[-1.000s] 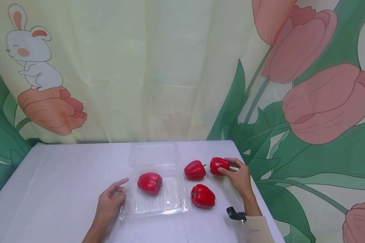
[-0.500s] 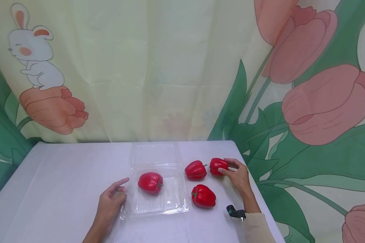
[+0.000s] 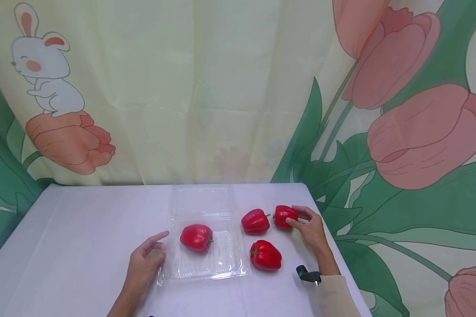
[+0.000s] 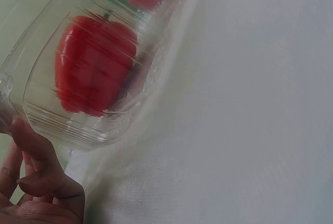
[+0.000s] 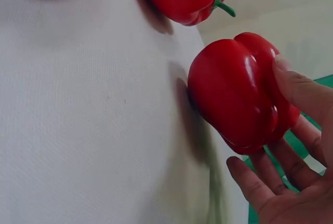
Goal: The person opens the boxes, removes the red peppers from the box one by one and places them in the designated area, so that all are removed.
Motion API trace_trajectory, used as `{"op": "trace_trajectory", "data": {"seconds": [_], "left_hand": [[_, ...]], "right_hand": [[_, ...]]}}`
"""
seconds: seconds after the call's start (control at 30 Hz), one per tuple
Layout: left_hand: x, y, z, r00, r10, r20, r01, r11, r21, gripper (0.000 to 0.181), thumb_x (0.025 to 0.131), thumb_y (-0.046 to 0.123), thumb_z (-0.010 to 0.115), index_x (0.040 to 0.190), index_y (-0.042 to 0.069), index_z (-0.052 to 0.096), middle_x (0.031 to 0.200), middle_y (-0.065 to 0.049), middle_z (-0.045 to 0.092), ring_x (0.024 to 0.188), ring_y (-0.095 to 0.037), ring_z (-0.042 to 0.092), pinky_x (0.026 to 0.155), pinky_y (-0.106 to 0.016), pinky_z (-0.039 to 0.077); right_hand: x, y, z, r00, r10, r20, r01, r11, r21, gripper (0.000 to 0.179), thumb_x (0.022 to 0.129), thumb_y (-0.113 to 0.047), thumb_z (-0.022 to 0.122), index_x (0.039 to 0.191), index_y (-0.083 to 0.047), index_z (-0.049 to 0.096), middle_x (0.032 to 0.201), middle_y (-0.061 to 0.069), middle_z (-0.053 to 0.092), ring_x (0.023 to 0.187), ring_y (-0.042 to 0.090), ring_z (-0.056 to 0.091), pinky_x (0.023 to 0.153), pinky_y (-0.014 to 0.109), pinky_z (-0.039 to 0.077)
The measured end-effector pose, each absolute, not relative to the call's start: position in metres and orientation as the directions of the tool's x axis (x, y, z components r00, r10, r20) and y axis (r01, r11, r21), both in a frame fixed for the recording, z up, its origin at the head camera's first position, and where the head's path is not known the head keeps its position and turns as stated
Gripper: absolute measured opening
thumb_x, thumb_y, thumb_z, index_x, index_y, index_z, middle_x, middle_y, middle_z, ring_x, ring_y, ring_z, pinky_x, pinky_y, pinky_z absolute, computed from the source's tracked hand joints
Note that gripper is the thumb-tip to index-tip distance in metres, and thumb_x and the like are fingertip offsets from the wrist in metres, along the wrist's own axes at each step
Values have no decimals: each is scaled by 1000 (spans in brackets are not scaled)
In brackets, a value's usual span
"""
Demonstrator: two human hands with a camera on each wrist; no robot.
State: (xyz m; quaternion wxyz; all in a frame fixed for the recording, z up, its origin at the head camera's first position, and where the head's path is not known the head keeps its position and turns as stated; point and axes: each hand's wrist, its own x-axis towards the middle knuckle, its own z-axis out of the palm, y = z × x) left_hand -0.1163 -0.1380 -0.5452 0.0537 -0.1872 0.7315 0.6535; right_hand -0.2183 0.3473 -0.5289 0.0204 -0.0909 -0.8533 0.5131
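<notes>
On the right of the table, my right hand point(image 3: 311, 226) holds a red bell pepper point(image 3: 284, 217) between thumb and fingers. The right wrist view shows the thumb on one side of this pepper point(image 5: 234, 89) and the fingertips near its lower end. My left hand point(image 3: 144, 260) is at the left edge of a clear plastic clamshell container point(image 3: 222, 277), fingers loosely extended. A fingertip appears to touch the rim in the left wrist view. One red bell pepper point(image 3: 196, 238) lies inside the container, seen through its wall from the left wrist.
Two more bell peppers, one behind point(image 3: 255, 222) and one in front point(image 3: 265, 255), lie between the container and my right hand. The container's lid point(image 3: 201, 200) is folded back toward the curtain point(image 3: 162, 110). The white table's right edge runs close by my right forearm.
</notes>
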Motion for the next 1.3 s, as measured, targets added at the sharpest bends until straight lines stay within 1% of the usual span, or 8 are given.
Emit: {"op": "trace_trajectory", "data": {"seconds": [0.17, 0.27, 0.47, 0.5, 0.7, 0.87, 1.07, 1.3], "left_hand": [[-116, -139, -546, -926, -199, -320, -340, 74, 937, 55, 94, 8, 62, 146, 26, 62, 116, -9, 63, 82, -16, 61, 73, -22, 58], [-117, -139, -546, -926, -198, -321, -340, 72, 938, 55, 95, 8, 62, 146, 26, 62, 116, -9, 63, 83, -16, 61, 73, -22, 58], [-118, -138, -547, -928, -201, -314, -335, 80, 939, 54, 95, 9, 62, 146, 27, 62, 116, -10, 63, 83, -17, 61, 73, -23, 58], [-118, -138, -547, -928, -201, -312, -333, 81, 939, 54, 95, 9, 62, 146, 27, 62, 116, -10, 63, 82, -17, 61, 73, -23, 58], [-118, -139, -547, -927, -203, -316, -338, 84, 937, 55, 94, 9, 62, 146, 26, 62, 115, -10, 64, 82, -16, 61, 72, -23, 58], [-117, -138, -547, -927, -204, -316, -339, 90, 936, 54, 96, 10, 62, 147, 27, 62, 118, -11, 63, 87, -17, 62, 75, -22, 59], [-116, -138, -546, -926, -206, -317, -340, 88, 936, 54, 96, 10, 63, 147, 27, 61, 119, -11, 63, 88, -18, 62, 77, -21, 59], [-117, -137, -546, -924, -209, -321, -344, 83, 935, 54, 96, 11, 63, 147, 27, 61, 120, -11, 63, 90, -18, 62, 77, -21, 59]], "right_hand": [[-220, 353, -528, -986, 155, -67, 133, 466, -875, 61, 93, -30, 82, 149, -18, 60, 153, 10, 59, 143, 31, 53, 110, 46, 55], [-219, 355, -528, -987, 140, -73, 131, 469, -873, 62, 95, -30, 80, 151, -16, 58, 155, 10, 58, 145, 32, 52, 113, 48, 53], [-216, 358, -524, -989, 120, -82, 128, 455, -881, 62, 97, -25, 77, 154, -14, 55, 157, 11, 56, 147, 32, 50, 116, 42, 51], [-216, 358, -523, -989, 120, -85, 131, 452, -882, 61, 97, -23, 77, 153, -15, 55, 157, 10, 56, 147, 31, 50, 114, 37, 52], [-212, 357, -518, -990, 112, -84, 127, 455, -882, 61, 96, -15, 76, 153, -15, 55, 158, 11, 55, 148, 32, 49, 112, 29, 52], [-211, 358, -516, -992, 97, -76, 113, 462, -880, 62, 95, -12, 77, 153, -15, 56, 158, 13, 55, 149, 34, 48, 114, 32, 50], [-210, 358, -515, -994, 91, -61, 96, 461, -882, 64, 93, -10, 79, 153, -13, 55, 158, 14, 53, 150, 35, 46, 118, 44, 45], [-207, 350, -507, -995, 92, 25, 22, 474, -880, 64, 93, -11, 80, 152, -11, 56, 157, 15, 52, 153, 37, 40, 124, 56, 38]]}}
